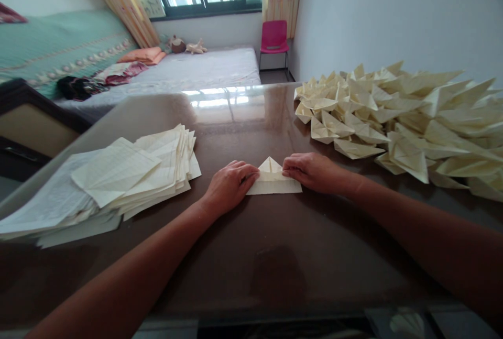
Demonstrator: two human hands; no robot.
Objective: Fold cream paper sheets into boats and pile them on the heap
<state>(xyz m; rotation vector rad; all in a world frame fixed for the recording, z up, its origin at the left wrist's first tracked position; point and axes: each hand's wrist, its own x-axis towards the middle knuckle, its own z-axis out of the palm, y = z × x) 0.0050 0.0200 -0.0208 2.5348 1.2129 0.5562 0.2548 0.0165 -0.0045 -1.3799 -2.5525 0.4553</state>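
Observation:
A cream sheet of paper [271, 186], partly folded, lies in the middle of the brown table. Its upper part comes to a triangular point, with a folded band across the middle and a flat strip along the near edge. My left hand [231, 184] pinches the left end of the band, fingers closed. At the right end, my right hand [310, 171] grips the band between thumb and fingers. The fingertips partly cover both ends of the fold.
Loose sheets of paper [153, 171] are stacked at the left of the glossy table [220, 271]. Folded paper boats [404, 119] are heaped at the right, against the wall. Beyond the table are a bed [220, 66] and a pink chair [274, 37].

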